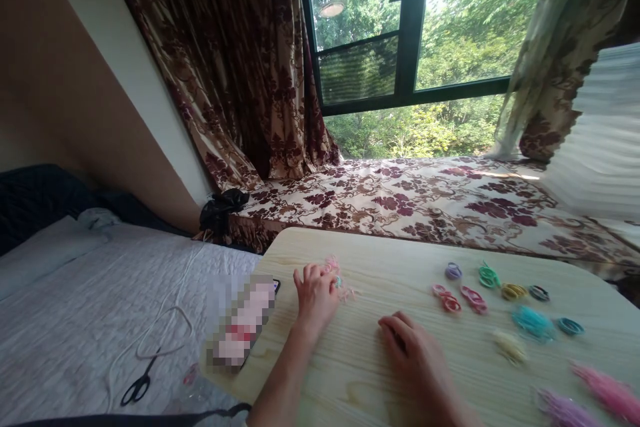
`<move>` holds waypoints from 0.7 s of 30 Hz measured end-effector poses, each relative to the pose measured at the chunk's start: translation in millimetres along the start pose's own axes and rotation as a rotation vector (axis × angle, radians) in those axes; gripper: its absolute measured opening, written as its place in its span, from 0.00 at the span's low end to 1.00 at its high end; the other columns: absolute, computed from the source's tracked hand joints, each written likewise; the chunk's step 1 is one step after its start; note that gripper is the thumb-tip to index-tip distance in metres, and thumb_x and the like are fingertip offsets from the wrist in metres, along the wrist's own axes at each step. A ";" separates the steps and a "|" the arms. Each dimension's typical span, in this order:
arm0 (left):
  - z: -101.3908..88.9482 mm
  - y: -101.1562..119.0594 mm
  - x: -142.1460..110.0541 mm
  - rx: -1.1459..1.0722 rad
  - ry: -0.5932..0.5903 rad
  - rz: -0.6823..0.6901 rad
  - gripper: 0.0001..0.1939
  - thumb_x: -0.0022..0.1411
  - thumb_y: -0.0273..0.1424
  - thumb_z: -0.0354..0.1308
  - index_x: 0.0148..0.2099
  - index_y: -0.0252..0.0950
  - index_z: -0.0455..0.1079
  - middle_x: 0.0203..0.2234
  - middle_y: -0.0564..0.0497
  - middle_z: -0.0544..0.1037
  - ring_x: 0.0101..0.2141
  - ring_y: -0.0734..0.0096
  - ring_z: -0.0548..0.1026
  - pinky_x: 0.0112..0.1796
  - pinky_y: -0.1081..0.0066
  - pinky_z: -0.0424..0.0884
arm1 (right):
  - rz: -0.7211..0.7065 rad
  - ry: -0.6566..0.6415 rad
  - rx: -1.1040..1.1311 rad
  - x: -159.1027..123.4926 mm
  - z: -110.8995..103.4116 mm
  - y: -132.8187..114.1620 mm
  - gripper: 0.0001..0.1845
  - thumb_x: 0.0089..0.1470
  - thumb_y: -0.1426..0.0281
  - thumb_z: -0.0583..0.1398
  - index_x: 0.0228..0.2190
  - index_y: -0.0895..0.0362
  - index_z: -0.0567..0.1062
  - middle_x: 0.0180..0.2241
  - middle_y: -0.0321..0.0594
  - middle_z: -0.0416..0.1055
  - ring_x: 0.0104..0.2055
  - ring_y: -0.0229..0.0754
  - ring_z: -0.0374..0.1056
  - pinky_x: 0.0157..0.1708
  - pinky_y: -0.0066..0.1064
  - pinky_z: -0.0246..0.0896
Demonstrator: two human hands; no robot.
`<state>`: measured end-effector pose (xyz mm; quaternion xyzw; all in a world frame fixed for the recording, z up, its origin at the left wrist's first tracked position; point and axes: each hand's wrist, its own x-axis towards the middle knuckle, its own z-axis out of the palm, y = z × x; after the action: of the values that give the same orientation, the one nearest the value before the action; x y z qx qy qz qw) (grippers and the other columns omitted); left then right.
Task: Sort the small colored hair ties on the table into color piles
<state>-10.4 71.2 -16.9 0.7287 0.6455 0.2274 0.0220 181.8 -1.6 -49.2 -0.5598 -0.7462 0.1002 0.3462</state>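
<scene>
My left hand (pixel 316 293) rests on the pale wood table (pixel 350 393) with its fingers bent down onto a small loose pile of pink strands (pixel 346 292). A bit of teal (pixel 339 281) shows beside its thumb. To the right and nearer to me, my right hand (pixel 413 350) lies on the tabletop, fingers curled in and tips drawn together. Whatever its fingertips may hold is too small or hidden to see. Coiled cords lie beyond it: red (pixel 451 304), pink (pixel 474 300), purple (pixel 453 271), green (pixel 489 275) and yellow (pixel 513 291).
A turquoise bundle (pixel 533 323), a cream bundle (pixel 510 347), a pink bundle (pixel 610 392) and a lilac bundle (pixel 565 408) lie on the right. At the table's left edge is a blurred-out phone (pixel 247 327). Black scissors (pixel 137 387) and a white cable (pixel 167 307) lie on the bed.
</scene>
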 end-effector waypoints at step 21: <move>6.4 -8.9 14.2 0.000 -0.032 0.069 0.07 0.52 0.21 0.58 0.30 0.39 0.73 0.36 0.50 0.74 0.47 0.60 0.65 0.55 0.47 0.51 | -0.043 0.016 0.009 -3.8 6.2 11.2 0.14 0.60 0.62 0.52 0.35 0.52 0.76 0.31 0.40 0.75 0.32 0.38 0.72 0.31 0.26 0.67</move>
<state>-15.5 87.9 -21.2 0.7540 0.6197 0.2165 0.0245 186.9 0.4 -61.4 -0.5430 -0.7546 0.0918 0.3569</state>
